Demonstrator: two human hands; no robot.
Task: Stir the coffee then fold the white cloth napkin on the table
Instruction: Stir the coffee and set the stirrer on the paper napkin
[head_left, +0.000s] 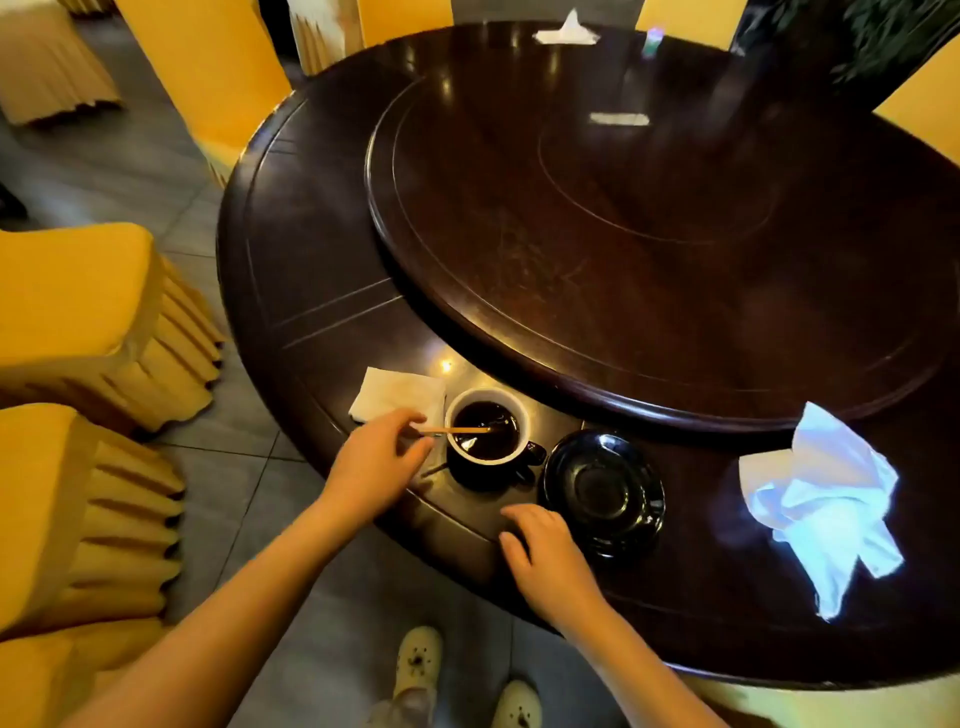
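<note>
Two hands work at the near edge of the dark table (322, 291): the left hand (376, 457) pinches the outer end of a thin wooden stirrer (457, 429) whose tip sits in the coffee (485, 439) inside the cup (483, 475), while the right hand (545, 556) rests on the tabletop, fingers loosely bent and holding nothing, just beside the empty saucer (602, 491). To stir well, I judge the pinch should be light and the circles small, inside the rim, since the cup looks full and nothing steadies it. The white cloth napkin (826, 499) lies crumpled well to the right, not yet folded.
</note>
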